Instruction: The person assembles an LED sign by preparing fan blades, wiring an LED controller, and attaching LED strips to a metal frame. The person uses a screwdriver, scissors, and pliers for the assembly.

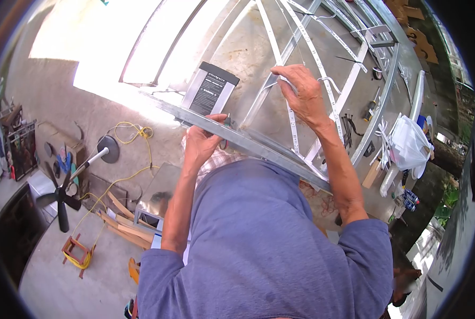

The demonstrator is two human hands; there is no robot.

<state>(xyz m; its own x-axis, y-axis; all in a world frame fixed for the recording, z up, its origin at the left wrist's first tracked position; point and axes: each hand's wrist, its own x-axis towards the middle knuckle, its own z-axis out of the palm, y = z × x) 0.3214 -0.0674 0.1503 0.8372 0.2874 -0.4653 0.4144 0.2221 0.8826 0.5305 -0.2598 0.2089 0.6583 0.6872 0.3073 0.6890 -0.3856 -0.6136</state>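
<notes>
A long grey metal bar [237, 139] runs slantwise in front of my body, part of a metal frame. My left hand [201, 144] is closed at this bar, its fingers wrapped round something with a small dark and green part above the bar; I cannot make out what it is. My right hand [304, 95] is raised over the frame, thumb and fingers curved and apart, beside a white perforated strip [293, 125]. Nothing shows clearly between its fingers. Behind the bar stands a battery-like box [209, 89] with a black top and a printed label.
A standing fan [59, 194] and a yellow cord [115, 183] are at the left, with wood pieces [128, 228] nearby. More frame bars reach to the upper right. A screwdriver [369, 110] and a white plastic bag [407, 141] lie at the right.
</notes>
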